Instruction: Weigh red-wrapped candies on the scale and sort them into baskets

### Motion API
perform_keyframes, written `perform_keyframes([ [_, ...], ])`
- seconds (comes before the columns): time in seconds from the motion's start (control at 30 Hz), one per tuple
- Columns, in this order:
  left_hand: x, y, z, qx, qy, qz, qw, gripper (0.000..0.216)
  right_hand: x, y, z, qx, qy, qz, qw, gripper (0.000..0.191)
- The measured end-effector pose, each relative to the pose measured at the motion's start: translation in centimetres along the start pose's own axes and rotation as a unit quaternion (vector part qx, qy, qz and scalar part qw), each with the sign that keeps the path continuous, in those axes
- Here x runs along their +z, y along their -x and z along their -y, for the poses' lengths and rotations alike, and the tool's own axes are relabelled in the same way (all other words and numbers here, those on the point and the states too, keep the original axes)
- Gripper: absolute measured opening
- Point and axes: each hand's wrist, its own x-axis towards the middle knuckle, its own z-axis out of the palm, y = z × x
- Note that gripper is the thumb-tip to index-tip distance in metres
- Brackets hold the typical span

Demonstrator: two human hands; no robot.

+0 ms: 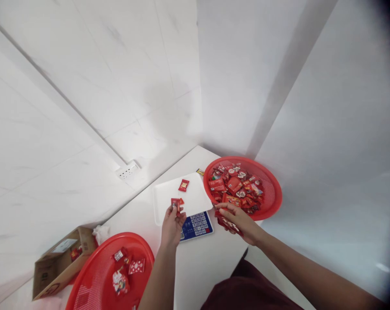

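Observation:
My left hand (172,224) pinches a small red candy packet (175,204) over the near edge of the white tray (169,202) of a weighing scale. Another red packet (183,185) lies on that tray. My right hand (238,219) is closed around several red packets (227,224) just in front of a red basket (272,202) heaped with red wrapped sweets. The scale's blue keypad (197,225) shows between my hands.
A second red basket (94,275) at the near left holds a few packets. A cardboard box (57,262) stands to its left beside crumpled white paper (101,232). A wall socket (127,171) sits behind the white table, which is set in a corner.

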Motion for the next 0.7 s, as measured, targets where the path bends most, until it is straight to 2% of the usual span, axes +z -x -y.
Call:
perform_keyframes([
  [0.1, -0.4, -0.8, -0.6, -0.022, -0.018, -0.027, 0.999, 0.071, 0.2, 0.1, 0.0, -0.008, 0.008, 0.001, 1.0, 0.044],
  [0.17, -0.3, -0.3, -0.2, -0.047, -0.045, -0.025, 0.998, 0.083, 0.3, 0.0, -0.1, -0.028, 0.026, -0.01, 0.999, 0.043],
  [0.23, 0.1, 1.2, 0.9, -0.074, -0.078, 0.029, 0.994, 0.077, 0.4, -0.2, -0.5, -0.075, 0.067, -0.031, 0.994, 0.04],
  [0.37, 1.7, 5.3, 4.0, -0.139, -0.134, 0.196, 0.961, 0.065, 0.8, -0.7, -2.0, -0.149, 0.198, -0.062, 0.967, 0.034],
  [0.43, 2.2, 6.8, 5.3, -0.137, -0.153, 0.23, 0.951, 0.061, 1.1, -0.8, -2.9, -0.163, 0.244, -0.053, 0.955, 0.033],
  [0.53, 2.1, 7.8, 6.4, -0.138, -0.141, 0.205, 0.959, 0.054, 1.7, -0.7, -4.1, -0.171, 0.281, -0.029, 0.944, 0.033],
  [0.7, 0.0, 7.8, 6.5, -0.174, -0.095, 0.157, 0.967, 0.049, 2.0, -0.1, -5.1, -0.158, 0.282, 0.003, 0.946, 0.032],
])
